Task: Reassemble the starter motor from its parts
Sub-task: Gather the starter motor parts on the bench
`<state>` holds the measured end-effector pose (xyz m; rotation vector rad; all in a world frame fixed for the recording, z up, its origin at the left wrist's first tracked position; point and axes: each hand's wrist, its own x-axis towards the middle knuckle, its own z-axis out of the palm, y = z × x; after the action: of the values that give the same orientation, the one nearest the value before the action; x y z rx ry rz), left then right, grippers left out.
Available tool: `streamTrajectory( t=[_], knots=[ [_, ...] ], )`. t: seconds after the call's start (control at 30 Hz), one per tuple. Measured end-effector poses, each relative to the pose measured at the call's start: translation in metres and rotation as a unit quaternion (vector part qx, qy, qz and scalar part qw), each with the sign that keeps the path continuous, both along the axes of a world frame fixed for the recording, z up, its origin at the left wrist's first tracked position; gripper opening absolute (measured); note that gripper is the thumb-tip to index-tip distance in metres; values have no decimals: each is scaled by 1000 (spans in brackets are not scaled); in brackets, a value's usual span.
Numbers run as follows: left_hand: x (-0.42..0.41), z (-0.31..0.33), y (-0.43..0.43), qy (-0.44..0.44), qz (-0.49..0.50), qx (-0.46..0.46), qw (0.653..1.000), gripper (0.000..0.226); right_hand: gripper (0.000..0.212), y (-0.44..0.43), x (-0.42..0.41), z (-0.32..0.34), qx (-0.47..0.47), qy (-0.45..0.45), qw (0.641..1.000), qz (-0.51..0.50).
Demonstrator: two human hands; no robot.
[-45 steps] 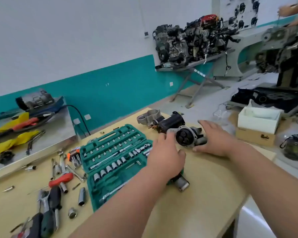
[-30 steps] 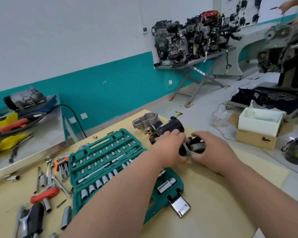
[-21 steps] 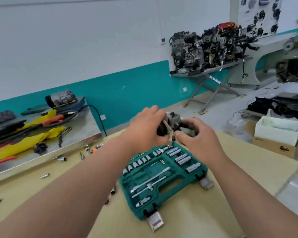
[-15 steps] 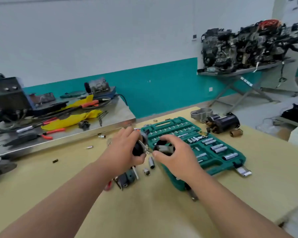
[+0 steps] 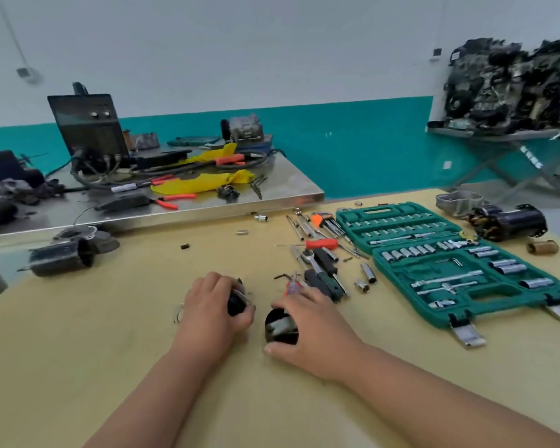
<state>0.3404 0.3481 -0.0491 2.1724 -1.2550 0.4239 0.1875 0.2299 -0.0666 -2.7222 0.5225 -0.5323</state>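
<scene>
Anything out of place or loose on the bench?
Loose sockets and tools lie scattered on the bench left of the open socket case, not stowed; a small black piece sits alone farther left. Nothing looks spilled.

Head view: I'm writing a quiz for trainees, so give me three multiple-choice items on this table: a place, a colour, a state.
1. The open green plastic socket case lies: A) on the yellowish wooden table, right of the right hand; B) in a lap; C) on a shelf.
2. The thin-shafted screwdriver left of the case has a handle that is: A) blue; B) red; C) white.
3. The right hand: A) lies flat, empty; B) grips a black cylindrical housing; C) holds a wrench.
Answers: 1A, it sits on the table to that hand's right; 2B, the handle shows red; 3B, fingers curl round the housing, while the left hand grips a small black part.
</scene>
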Motion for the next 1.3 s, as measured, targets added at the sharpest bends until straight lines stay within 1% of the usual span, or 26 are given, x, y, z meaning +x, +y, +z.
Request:
streamTrajectory(
  t=[0.07,0.1,0.17,0.23,0.3,0.37,0.43,0.53,0.57,0.6,0.63,0.67,0.73,0.8,0.83,0.87,0.9,1.0,1.07,1.13,1.2,1.27,1.3],
  knots=[
    [-1,3,-10,-4,19,18,1000,37,79,-3,6,3,-43,22,999,-1],
    [-3,5,-15,-6,34,21,999,40,83,-6,8,5,-45,25,999,1],
    [-13,14,-30,-6,62,-14,998,41,85,-20,4,16,-15,-12,1000,-6],
    [-34,31,-53,-11,53,-63,997,36,76,-53,-15,35,-4,-62,997,-49],
    [-63,49,-87,-12,3,-59,998,34,62,-103,-47,56,-4,-94,987,-128],
    [-97,62,-129,-19,-53,-9,998,34,52,-167,-92,72,14,-121,969,-215],
    [-129,67,-175,-19,-106,42,993,37,50,-234,-143,80,38,-139,941,-306],
    [-170,63,-251,-24,-175,132,975,42,61,-321,-216,75,74,-127,884,-445],
    [-182,62,-277,-19,-192,159,968,43,67,-342,-236,69,90,-122,870,-470],
    [-195,62,-303,-12,-204,181,962,45,73,-359,-253,63,105,-118,867,-473],
    [-206,62,-330,-10,-212,198,957,47,79,-373,-266,55,112,-109,878,-453],
    [-218,62,-357,-16,-218,209,953,50,86,-383,-275,45,112,-91,897,-417],
    [-237,62,-407,-38,-226,214,949,57,103,-392,-285,25,109,-41,929,-352],
    [-252,64,-453,-53,-236,210,947,65,115,-400,-289,10,99,0,936,-339],
    [-257,67,-474,-56,-242,217,944,69,116,-405,-289,5,92,6,934,-346],
    [-261,70,-493,-56,-250,237,937,75,112,-408,-289,1,81,4,931,-356],
    [-264,72,-509,-54,-259,271,925,81,105,-410,-289,-3,68,0,926,-370],
    [-271,71,-541,-52,-248,393,884,98,61,-411,-288,-8,16,-16,919,-394],
    [-276,64,-548,-48,-219,429,875,100,45,-409,-291,-8,20,-37,917,-396],
    [-280,60,-547,-30,-200,432,879,97,35,-407,-293,-7,29,-68,907,-415],
    [-287,60,-541,-44,-190,423,885,93,32,-405,-296,-5,59,-148,877,-453],
    [-294,58,-531,-58,-191,395,897,86,37,-402,-299,-1,117,-261,824,-489],
    [-296,55,-524,-56,-195,366,908,82,41,-401,-301,2,137,-308,799,-498]
  ],
)
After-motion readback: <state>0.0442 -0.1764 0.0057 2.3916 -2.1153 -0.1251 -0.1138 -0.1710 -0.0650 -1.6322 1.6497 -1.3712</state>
